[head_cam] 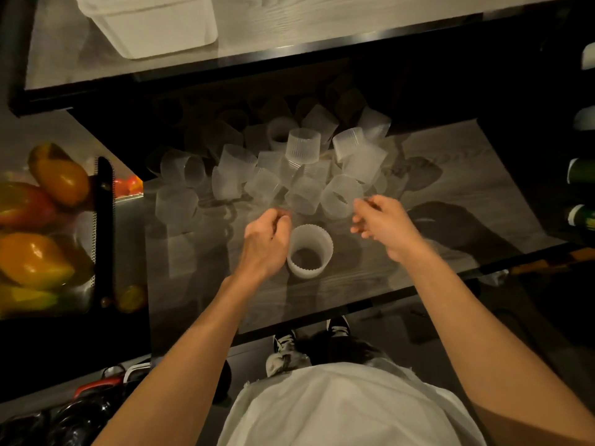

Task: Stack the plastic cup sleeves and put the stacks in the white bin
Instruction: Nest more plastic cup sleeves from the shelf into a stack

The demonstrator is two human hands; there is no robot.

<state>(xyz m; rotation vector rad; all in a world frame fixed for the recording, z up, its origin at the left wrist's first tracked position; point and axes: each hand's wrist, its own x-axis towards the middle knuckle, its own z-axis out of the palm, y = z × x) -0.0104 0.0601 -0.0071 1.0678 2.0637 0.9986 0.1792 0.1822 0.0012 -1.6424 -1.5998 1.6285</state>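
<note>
head view: sleeve (pixel 309 255) upright on the table (pixel 450 188), a hand on either side

from my end, the sleeve stands on its end near the table's front edge, mouth up, ribbed rim showing. i cannot tell whether it is one piece or several nested.

the left hand (pixel 267 239) is just beside it on the left, knuckles up. its fingers are curled in, with the tips at the near edge of the pile (pixel 289 169). i cannot tell if they pinch anything, as the clear plastic there is blurred.

the right hand (pixel 383 226) hangs to the right of the sleeve and apart from it. its thumb and forefinger are drawn close together by the rim of the pile's nearest piece, and the other fingers are curled under. whether they touch that rim i cannot tell.

the pile is a loose heap of frosted, ribbed sleeves behind both hands. some stand, most lie tipped on their sides, and it runs back into the dark under the shelf (pixel 322 24).

the bin (pixel 151 24) sits on that shelf at the top left, well apart from the pile, and what it holds is out of sight.

fruit (pixel 38 220), orange and red, is heaped at the left edge. below the table i see my operator's shoes (pixel 285 342) and a pale shirt (pixel 338 410).
</note>
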